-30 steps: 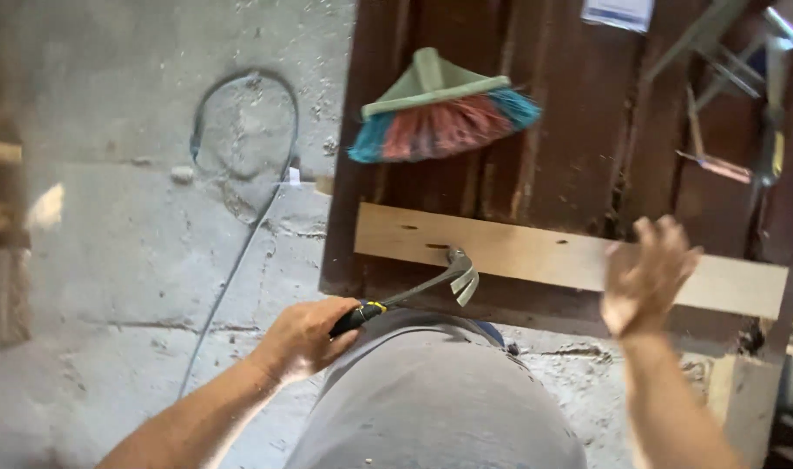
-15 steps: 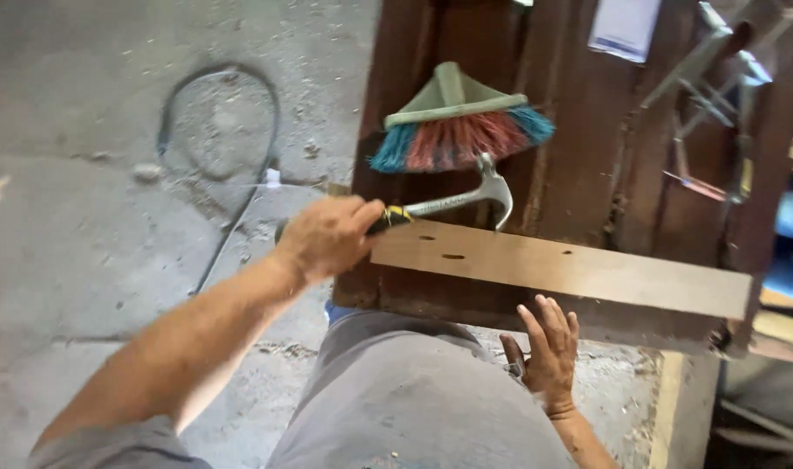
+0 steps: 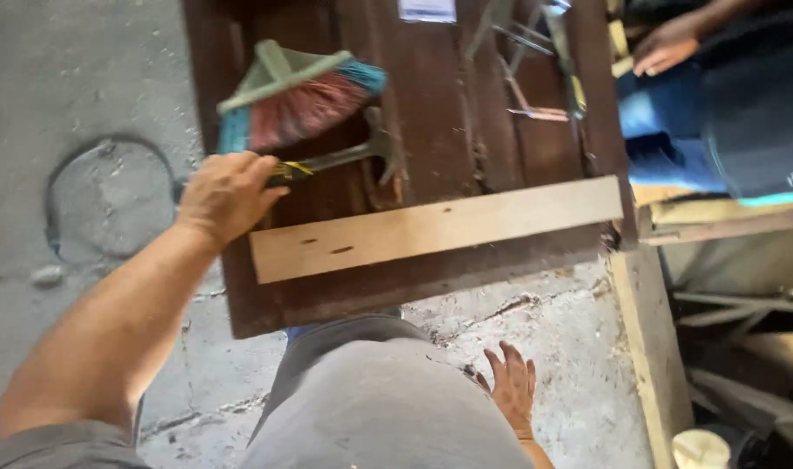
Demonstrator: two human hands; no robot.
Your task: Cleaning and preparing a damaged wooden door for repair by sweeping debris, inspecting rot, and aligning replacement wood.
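My left hand point(image 3: 227, 193) grips the handle of a claw hammer point(image 3: 353, 156), whose metal head lies over a dark brown wooden panel point(image 3: 466, 104) on the floor. A pale wooden plank point(image 3: 440, 227) runs across the near part of that panel, just right of the hand. My right hand point(image 3: 511, 388) rests low beside my grey-clad knee, fingers spread, flat near the concrete floor, holding nothing.
A brush head with red and blue bristles point(image 3: 296, 95) lies on the panel above the hammer. Thin metal tools point(image 3: 535, 52) lie at the panel's far right. Another person's hand point(image 3: 665, 48) and blue-clad legs are at top right. A cable loop point(image 3: 101, 200) lies on the concrete at left.
My left hand has carried the hammer up from beside my knee to over the panel. My right hand dropped from above the plank to the floor beside my knee. The view shifted right.
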